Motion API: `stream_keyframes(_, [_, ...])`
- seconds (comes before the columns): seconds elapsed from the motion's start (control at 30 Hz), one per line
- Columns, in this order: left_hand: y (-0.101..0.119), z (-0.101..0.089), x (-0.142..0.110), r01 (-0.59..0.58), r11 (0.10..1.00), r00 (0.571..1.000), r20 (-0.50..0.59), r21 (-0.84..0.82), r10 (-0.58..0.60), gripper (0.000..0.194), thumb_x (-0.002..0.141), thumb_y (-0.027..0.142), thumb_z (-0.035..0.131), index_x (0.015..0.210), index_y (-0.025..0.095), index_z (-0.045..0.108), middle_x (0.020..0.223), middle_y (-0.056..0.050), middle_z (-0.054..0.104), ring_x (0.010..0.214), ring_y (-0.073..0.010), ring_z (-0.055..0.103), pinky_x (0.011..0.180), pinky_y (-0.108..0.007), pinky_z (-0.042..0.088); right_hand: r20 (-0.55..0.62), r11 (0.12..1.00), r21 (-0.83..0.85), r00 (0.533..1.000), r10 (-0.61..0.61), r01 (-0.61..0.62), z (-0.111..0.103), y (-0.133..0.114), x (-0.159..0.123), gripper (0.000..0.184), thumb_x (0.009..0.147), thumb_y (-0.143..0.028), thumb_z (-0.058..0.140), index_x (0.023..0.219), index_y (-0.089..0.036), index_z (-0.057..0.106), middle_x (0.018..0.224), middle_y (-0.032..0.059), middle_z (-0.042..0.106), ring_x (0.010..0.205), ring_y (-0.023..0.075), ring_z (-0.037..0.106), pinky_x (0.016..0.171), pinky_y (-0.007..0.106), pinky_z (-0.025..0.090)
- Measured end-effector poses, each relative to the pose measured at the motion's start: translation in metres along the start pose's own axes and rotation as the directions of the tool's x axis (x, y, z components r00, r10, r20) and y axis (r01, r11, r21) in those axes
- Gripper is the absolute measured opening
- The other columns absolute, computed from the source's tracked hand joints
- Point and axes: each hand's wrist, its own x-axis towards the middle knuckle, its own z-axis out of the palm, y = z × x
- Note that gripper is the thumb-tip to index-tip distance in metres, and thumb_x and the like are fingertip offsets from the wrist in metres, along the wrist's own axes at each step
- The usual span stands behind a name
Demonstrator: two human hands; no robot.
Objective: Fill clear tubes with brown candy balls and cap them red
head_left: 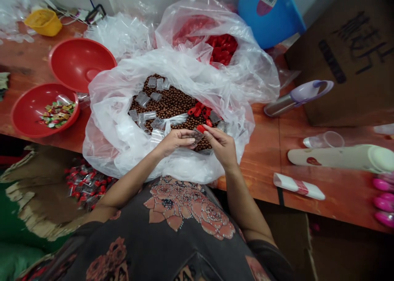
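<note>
A clear packet (197, 136) is held in the curled fingers of the left hand (175, 143), low over the front edge of the bead pile. A red piece (200, 128) is pinched in a narrow grip by the right hand (220, 145), just above that packet. The hands are close together, almost touching.

Brown beads (163, 104) are heaped inside a white bag (123, 137), whose gathered folds surround the pile. Loose packets (143, 98) are scattered on the beads, and further red pieces (198, 110) lie beside the hands. Behind the white bag, a clear bag (243, 63) of red parts (221, 49) is partly obstructed by the white bag's upper fold.

Both bags rest on the counter (261, 149). Two red bowls are placed to the left: the nearer bowl (24, 117) holds wrapped candies (57, 113), and the farther bowl (81, 63) is just behind it. To the right stand a steel flask (295, 98) and a cardboard box (344, 55). A blue tub (267, 14) is located behind the clear bag. Red packs (86, 182) lie below the counter's edge.
</note>
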Motion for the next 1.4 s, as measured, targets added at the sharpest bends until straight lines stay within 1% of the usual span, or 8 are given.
stream_keyframes(0.27, [-0.005,0.006,0.000,-0.030,0.997,0.998,-0.049,-0.073,0.027,0.040,0.067,0.023,0.081,0.105,0.014,0.070,0.099,-0.007,0.073,0.085,-0.0143,0.068,0.084,-0.031,0.053,0.136,0.972,-0.162,0.979,-0.151,0.173,-0.004,0.002,0.001,0.033,0.095,-0.035,0.055,0.126,-0.032,0.064,0.122,0.0038,0.071,0.111,0.0218,0.066,0.100,0.046,0.051])
stream_keyframes(0.47, [-0.002,0.011,-0.002,-0.078,0.994,0.994,-0.085,-0.074,0.071,0.043,0.070,0.034,0.081,0.107,0.016,0.066,0.098,-0.006,0.072,0.082,-0.0138,0.066,0.071,-0.024,0.053,0.277,0.882,-0.361,0.938,-0.207,0.301,0.006,0.004,0.001,0.072,0.080,-0.042,0.073,0.142,-0.022,0.044,0.134,0.0145,0.059,0.123,0.0312,0.055,0.106,0.051,0.044])
stream_keyframes(0.63, [-0.001,0.020,0.002,0.003,0.979,0.995,-0.094,-0.204,-0.022,0.058,0.089,0.068,0.045,0.104,0.015,0.064,0.077,-0.007,0.068,0.068,-0.0158,0.065,0.058,-0.025,0.051,0.286,0.875,-0.311,0.914,-0.287,0.372,0.018,0.005,-0.002,0.065,0.081,-0.034,0.070,0.139,-0.023,0.043,0.131,0.0127,0.059,0.121,0.0270,0.056,0.103,0.045,0.046])
stream_keyframes(0.73, [-0.006,0.031,0.005,0.025,0.966,0.985,-0.161,-0.258,-0.069,0.058,0.092,0.065,0.040,0.098,0.013,0.065,0.060,-0.004,0.060,0.053,-0.0132,0.058,0.049,-0.023,0.045,0.239,0.858,-0.314,0.909,-0.343,0.406,0.025,0.007,-0.004,0.063,0.078,-0.033,0.071,0.135,-0.023,0.047,0.127,0.0129,0.061,0.118,0.0281,0.058,0.100,0.046,0.048])
stream_keyframes(0.83, [-0.012,0.039,0.007,-0.085,0.958,0.968,-0.251,-0.273,0.014,0.044,0.095,0.052,0.041,0.105,0.015,0.063,0.050,0.003,0.051,0.041,-0.0098,0.047,0.044,-0.021,0.039,0.228,0.825,-0.364,0.900,-0.372,0.433,0.029,0.007,-0.006,0.065,0.076,-0.036,0.074,0.134,-0.022,0.048,0.128,0.0137,0.062,0.115,0.0313,0.059,0.096,0.049,0.048])
stream_keyframes(1.07, [0.000,0.022,-0.001,-0.189,0.929,0.963,-0.245,-0.317,0.112,0.042,0.098,0.042,0.031,0.123,0.016,0.054,0.057,0.002,0.056,0.048,-0.0115,0.054,0.051,-0.021,0.046,0.313,0.925,-0.266,0.932,-0.182,0.270,0.010,0.019,0.001,0.074,0.088,-0.041,0.065,0.151,-0.027,0.029,0.132,0.0115,0.060,0.116,0.0278,0.059,0.095,0.045,0.051])
stream_keyframes(1.2, [0.012,0.009,-0.007,-0.167,0.914,0.964,-0.254,-0.369,0.074,0.051,0.099,0.052,0.028,0.122,0.016,0.055,0.059,0.001,0.058,0.048,-0.0124,0.054,0.048,-0.022,0.046,0.351,0.832,-0.496,0.934,-0.069,0.248,0.002,0.038,0.005,0.031,0.096,-0.027,0.051,0.124,-0.021,0.063,0.112,0.0118,0.067,0.104,0.0268,0.062,0.094,0.044,0.049])
stream_keyframes(1.4, [0.014,0.006,-0.008,-0.093,0.877,0.985,-0.174,-0.470,0.012,0.054,0.098,0.055,0.028,0.118,0.015,0.059,0.058,0.001,0.055,0.049,-0.0131,0.053,0.042,-0.022,0.041,0.544,0.746,-0.586,0.836,0.074,0.315,0.010,0.046,0.003,0.024,0.091,-0.014,0.051,0.098,-0.018,0.074,0.094,0.0103,0.070,0.092,0.0227,0.063,0.085,0.034,0.049])
